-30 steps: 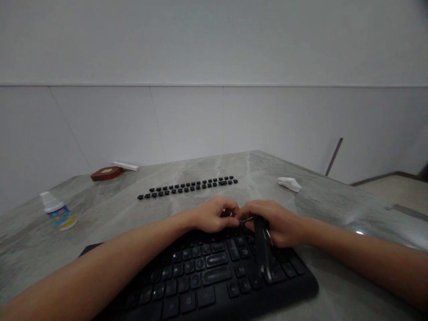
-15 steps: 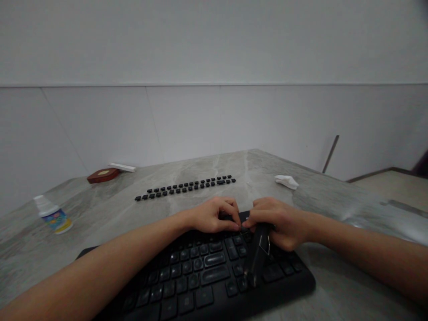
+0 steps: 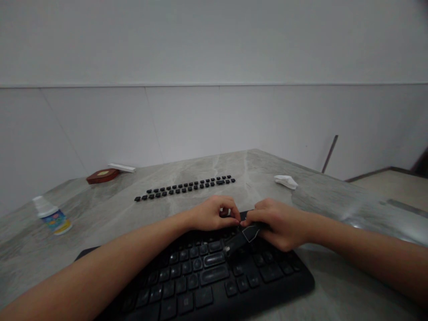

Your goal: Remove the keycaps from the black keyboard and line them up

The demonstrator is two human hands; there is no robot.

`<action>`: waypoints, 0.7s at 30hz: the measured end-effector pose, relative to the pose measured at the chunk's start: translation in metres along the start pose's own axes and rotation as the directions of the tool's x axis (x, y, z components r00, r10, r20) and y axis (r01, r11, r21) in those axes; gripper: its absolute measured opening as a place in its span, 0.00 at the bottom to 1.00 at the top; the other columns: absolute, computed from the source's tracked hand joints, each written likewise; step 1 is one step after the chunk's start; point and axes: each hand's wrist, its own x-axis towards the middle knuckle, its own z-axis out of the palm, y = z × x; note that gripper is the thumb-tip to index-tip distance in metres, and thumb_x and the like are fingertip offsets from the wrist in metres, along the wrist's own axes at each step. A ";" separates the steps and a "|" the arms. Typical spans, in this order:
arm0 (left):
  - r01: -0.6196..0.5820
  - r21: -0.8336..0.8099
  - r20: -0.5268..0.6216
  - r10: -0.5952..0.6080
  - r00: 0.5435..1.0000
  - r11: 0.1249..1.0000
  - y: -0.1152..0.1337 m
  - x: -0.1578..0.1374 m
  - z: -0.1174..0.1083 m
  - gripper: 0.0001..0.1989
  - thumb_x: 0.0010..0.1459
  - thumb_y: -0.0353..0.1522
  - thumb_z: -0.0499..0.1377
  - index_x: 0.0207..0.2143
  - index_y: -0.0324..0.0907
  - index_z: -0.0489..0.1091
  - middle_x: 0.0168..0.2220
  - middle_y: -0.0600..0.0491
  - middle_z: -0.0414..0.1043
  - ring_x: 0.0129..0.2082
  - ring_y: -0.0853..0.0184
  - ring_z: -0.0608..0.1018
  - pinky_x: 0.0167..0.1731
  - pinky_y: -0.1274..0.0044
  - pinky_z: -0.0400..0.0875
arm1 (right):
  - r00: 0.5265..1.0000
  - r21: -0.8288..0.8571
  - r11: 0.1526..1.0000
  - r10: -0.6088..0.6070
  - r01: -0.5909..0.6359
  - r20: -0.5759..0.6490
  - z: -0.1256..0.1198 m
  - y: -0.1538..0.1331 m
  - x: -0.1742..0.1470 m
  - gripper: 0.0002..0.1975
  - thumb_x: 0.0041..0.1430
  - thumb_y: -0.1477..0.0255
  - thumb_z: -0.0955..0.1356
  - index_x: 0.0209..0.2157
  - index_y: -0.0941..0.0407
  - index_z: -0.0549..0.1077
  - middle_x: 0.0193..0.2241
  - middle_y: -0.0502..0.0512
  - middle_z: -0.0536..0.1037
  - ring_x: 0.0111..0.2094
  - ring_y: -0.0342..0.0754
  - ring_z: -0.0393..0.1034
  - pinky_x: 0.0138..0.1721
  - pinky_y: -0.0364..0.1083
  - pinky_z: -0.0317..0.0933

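Observation:
A black keyboard (image 3: pixel 214 275) lies in front of me, with keys in place over the part nearest me. My left hand (image 3: pixel 216 213) rests over its far edge, thumb and forefinger pinched together; whatever is between them is too small to make out. Close beside it, my right hand (image 3: pixel 276 223) is wrapped round a black-handled tool (image 3: pixel 242 240) with a pale outline on its side and a metal bit at the end towards me. Its other end is hidden in the fingers. The fingertips of both hands almost meet above the keyboard's upper edge.
Two rows of loose black keycaps (image 3: pixel 183 190) lie on the grey marbled table (image 3: pixel 261 169) beyond my hands. A white spray bottle (image 3: pixel 52 216) leans at the left. Farther back are a reddish-brown wooden object (image 3: pixel 103 176) and a white strip (image 3: pixel 122 168). Crumpled white tissue (image 3: pixel 286 181) lies right.
The black tool in my right hand has swung, its near end going left and away from me over the keyboard. My left finger and thumb have shifted slightly.

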 end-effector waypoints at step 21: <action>0.073 -0.134 0.021 -0.071 0.997 0.988 -0.008 0.000 0.002 0.02 0.53 0.29 0.61 0.31 0.40 0.73 0.29 0.55 0.67 0.30 0.71 0.68 0.29 0.80 0.62 | 0.900 0.171 0.884 0.434 -0.435 0.044 -0.006 -0.023 0.012 0.06 0.45 0.82 0.64 0.19 0.59 0.68 0.15 0.46 0.66 0.17 0.38 0.55 0.19 0.40 0.46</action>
